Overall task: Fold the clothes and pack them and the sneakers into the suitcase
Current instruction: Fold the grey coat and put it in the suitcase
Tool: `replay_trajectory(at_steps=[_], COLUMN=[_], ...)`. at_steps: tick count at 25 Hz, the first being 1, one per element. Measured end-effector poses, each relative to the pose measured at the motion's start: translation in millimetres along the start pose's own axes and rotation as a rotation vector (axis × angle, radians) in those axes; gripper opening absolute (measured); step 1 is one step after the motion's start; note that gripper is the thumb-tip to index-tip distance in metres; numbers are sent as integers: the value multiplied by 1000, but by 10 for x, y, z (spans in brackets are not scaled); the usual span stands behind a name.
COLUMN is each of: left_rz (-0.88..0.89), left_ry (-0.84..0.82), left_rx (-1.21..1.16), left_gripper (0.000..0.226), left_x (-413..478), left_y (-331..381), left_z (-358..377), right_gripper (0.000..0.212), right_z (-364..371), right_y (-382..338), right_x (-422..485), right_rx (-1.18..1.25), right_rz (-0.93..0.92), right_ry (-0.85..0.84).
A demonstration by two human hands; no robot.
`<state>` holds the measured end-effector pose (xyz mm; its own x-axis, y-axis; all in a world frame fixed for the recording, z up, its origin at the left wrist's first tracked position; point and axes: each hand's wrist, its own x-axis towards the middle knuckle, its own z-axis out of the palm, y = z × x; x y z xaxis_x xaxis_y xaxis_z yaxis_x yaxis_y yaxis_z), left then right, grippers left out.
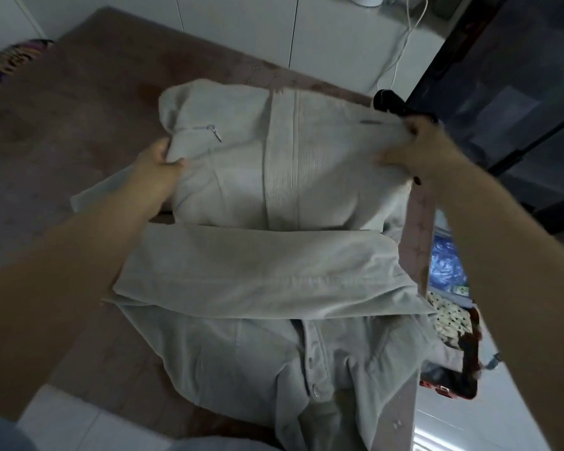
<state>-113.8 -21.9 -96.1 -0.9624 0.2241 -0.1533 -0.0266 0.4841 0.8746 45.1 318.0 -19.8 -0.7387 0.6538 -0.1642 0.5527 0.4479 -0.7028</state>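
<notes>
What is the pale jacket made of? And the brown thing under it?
The jacket looks like soft, matte corduroy: fine ribs run down its front panel. The brown cover under it seems dull, fuzzy fabric, though blur leaves that open.

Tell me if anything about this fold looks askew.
Yes. The jacket is not square: a sleeve end pokes out sideways beside the left hand, and the near part with the snaps seems to droop over the edge of the bed. The right hand grips the opposite side.
</notes>
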Motion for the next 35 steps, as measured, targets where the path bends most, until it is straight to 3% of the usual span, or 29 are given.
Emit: replay_trajectory(at_steps=[3,5,7,9,10,11,13,14,15,18,21,23,24,26,28,31,33,35], left_rz=[-14,-117,-268,-336,-339,-335,-276,-229,-176,-37,-13,-47,-68,-69,41,169,126,3], left_ry=[-37,-40,-74,-118,-117,-126,-185,-211,-215,-73,-36,-139,-210,-263,-231,-270,-410,-447], left_rx=[-261,-125,161,334,385,440,544,561,552,450,433,703,869,1067,1124,883,673,419], left_gripper=[73,91,97,74,62,54,49,47,45,36,38,45,52,59,51,33,31,22], left_x=[60,67,42,-35,-66,-107,-205,-252,-272,-192,-148,-219,-264,-369,-492,-613,-728,-806], left_y=[11,79,43,-57,-118,-177,-236,-221,-201,-151,-123,-148,-226,-413,-554,-353,-49,73], left_z=[-118,-42,40,78,99,123,207,245,265,219,196,147,71,-134,-320,-474,-517,-417], right_gripper=[48,46,34,31,33,42,73,80,73,34,38,48,58,79,66,34,32,36], right_z=[-266,-130,101,300,391,481,621,672,697,526,351,401,462,575,612,452,156,-145], right_y=[-117,-143,17,309,483,667,918,1003,1039,1004,1090,1167,1207,1333,1458,1482,1387,1296], right_x=[129,198,198,21,-148,-317,-549,-596,-616,-566,-594,-762,-897,-1155,-1276,-1215,-1137,-1100], right_rx=[86,69,-130,-256,-180,-73,-118,-156,-151,-140,-188,-272,-290,-478,-684,-535,-367,-245], right_rz=[-191,-168,-122,62,191,322,416,400,346,136,129,43,-47,-211,-273,-341,-272,-139], right_ry=[271,316,161,-70,-173,-235,-251,-247,-239,-60,122,171,106,-179,-343,-59,235,396])
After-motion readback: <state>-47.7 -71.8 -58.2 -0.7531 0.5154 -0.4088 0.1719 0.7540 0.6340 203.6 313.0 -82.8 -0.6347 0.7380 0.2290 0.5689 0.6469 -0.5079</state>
